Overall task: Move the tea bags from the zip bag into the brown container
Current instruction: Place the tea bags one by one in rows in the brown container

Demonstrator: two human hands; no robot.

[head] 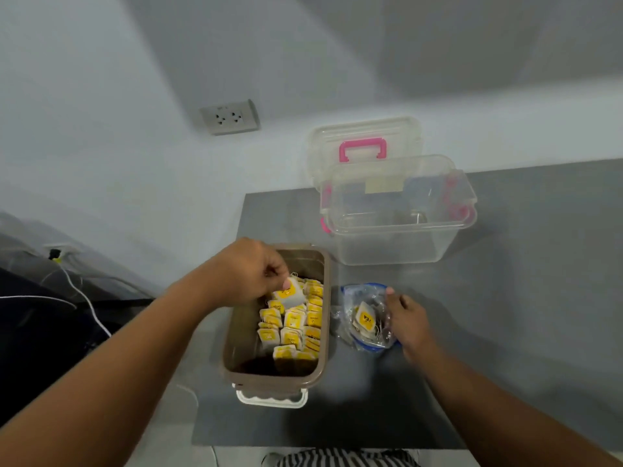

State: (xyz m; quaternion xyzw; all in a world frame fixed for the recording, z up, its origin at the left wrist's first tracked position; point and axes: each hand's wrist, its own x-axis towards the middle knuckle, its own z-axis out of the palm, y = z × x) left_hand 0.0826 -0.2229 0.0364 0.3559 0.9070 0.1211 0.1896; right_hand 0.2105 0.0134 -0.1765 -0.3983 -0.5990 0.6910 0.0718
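Left hand (249, 273) is pinching a tea bag (289, 293), best lowering into brown container's (241, 335) left gap; right hand (408, 320) is gripping zip bag (365, 320).

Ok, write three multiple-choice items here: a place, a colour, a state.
1. From the brown container, the zip bag lies: A left B right C inside
2. The handle on the clear lid is: A pink B green C black
3. The left hand: A lies flat B pinches a tea bag C grips the zip bag
Answers: B, it rests past the container's right wall; A, the handle shows pink; B, it pinches the bag above the container.
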